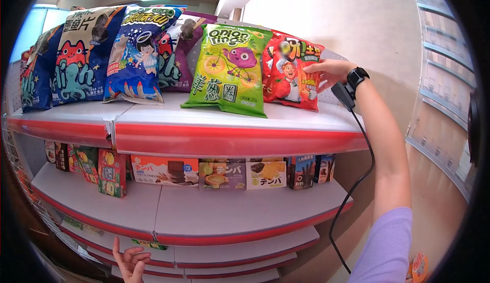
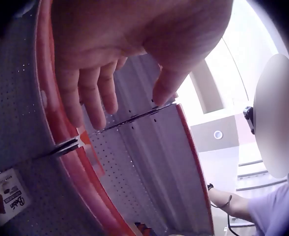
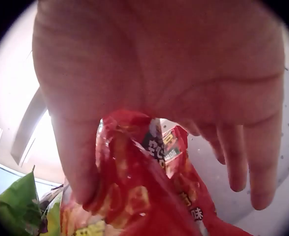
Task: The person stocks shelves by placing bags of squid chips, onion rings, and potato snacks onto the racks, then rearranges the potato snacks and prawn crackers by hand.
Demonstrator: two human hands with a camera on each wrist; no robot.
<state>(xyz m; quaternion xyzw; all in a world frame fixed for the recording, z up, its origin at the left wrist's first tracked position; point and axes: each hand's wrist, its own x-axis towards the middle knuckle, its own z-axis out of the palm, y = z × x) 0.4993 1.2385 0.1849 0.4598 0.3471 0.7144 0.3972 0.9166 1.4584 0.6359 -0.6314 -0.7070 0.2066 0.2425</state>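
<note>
At the right end of the top shelf, my right hand (image 1: 329,74) grips the side edge of a red bag of potato chips (image 1: 292,74), thumb on its front. The right wrist view shows this red bag close up, between the thumb (image 3: 80,162) and palm, with the other fingers extended beside it. Another red bag (image 3: 179,147) shows behind it. Just left stands a green onion rings bag (image 1: 229,74). My left hand (image 1: 131,262) is low in front of the lower shelves, fingers loosely spread and holding nothing.
Blue snack bags (image 1: 84,58) stand along the left of the top shelf (image 1: 235,135). Snack boxes (image 1: 166,170) line the shelf below. A black cable (image 1: 370,150) hangs from the device at my right wrist. A wall (image 1: 388,79) is to the right.
</note>
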